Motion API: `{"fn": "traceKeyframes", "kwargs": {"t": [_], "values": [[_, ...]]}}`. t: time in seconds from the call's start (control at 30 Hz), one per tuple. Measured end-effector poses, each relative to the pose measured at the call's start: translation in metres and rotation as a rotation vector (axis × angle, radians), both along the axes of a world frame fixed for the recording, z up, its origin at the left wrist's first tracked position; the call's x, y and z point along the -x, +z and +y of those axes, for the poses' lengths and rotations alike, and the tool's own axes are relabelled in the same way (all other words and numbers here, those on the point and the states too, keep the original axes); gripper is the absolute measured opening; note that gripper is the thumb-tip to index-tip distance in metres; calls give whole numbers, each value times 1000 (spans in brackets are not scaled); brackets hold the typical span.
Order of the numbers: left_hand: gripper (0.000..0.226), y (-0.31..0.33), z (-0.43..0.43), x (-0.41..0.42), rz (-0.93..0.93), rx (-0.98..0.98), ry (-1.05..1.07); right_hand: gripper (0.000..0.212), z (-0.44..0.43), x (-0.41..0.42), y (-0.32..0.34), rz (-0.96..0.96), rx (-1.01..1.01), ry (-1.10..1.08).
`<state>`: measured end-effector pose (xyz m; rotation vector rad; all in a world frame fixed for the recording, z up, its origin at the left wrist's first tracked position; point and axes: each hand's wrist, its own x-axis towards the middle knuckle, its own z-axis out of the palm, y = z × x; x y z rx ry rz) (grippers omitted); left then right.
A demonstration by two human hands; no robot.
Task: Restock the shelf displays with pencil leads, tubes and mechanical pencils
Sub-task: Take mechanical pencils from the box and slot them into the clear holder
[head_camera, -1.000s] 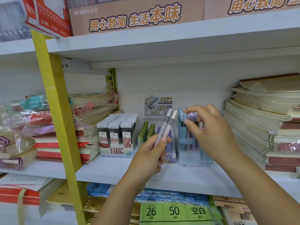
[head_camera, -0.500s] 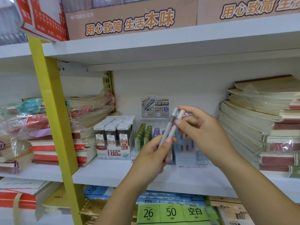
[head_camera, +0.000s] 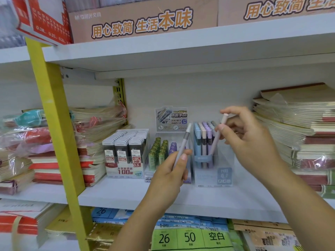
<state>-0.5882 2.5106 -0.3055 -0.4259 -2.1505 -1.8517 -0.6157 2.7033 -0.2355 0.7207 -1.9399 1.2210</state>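
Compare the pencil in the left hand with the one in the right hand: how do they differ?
The left hand's pencil has a grey top; the right hand's pencil a pale pink one. The left hand grips its pencil low, outside the clear box; the right hand pinches its pencil near the top, lower end down in that box. Both are slim and lean right.

Head camera — close, facing the shelf (head_camera: 126, 194); edges seemingly warped.
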Motion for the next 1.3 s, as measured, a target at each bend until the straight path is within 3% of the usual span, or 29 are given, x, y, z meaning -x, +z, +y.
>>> {"fn": "traceKeyframes", "kwargs": {"t": [0.13, 0.53, 0.73, 0.9, 1.0, 1.13, 1.23, 1.3], "values": [[24, -1, 1, 1, -9, 19, -17, 26, -5, 6, -7, -23, -107, -21], [24, -2, 0, 0, -53, 10, -20, 30, -18, 16, -20, 38, -125, -125], [25, -2, -2, 0, -73, -11, -15, 22, -20, 21, -25, 29, -322, -205], [27, 1, -1, 0, -37, 41, -9, 13, -20, 11, -16, 92, -136, -190], [27, 4, 3, -2, 13, 98, -28, 16, -21, 1, -9, -87, 84, 91], [24, 7, 9, -3, 63, 128, -46, 27, -23, -5, -2, -240, 135, 351], [13, 8, 15, -2, 139, 198, 57, 27, -18, -5, 2, -165, 256, 349], [19, 7, 17, 0, 230, 262, 204, 28, -8, -5, 8, -67, 375, 336]]}}
